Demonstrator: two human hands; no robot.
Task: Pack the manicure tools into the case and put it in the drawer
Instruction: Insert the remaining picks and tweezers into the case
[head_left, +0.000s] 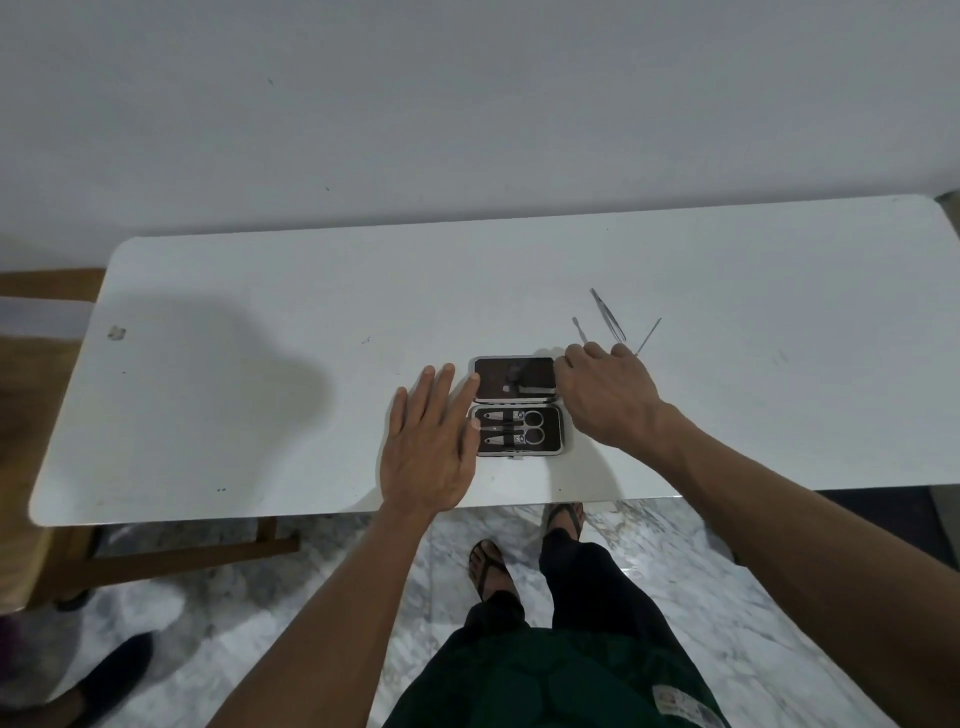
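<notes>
A small manicure case (493, 376) lies open on the white table (260, 415), lid half farther away. Its near half holds two nail clippers (501, 415) and scissors (530, 434) under straps. My left hand (428, 457) lies flat with straight fingers, fingertips touching the case's left edge. My right hand (605, 397) is just right of the lid, knuckles up, fingers curled down over the near ends of three loose tools: a cuticle pusher (578, 328), tweezers (607, 314) and a thin pick (649, 335). Whether it pinches one is hidden.
The table stands against a pale wall. A wooden piece of furniture (47, 291) is at the left, with a wooden frame (208, 556) under the table. Another person's dark shoe (114, 670) is on the marble floor at lower left.
</notes>
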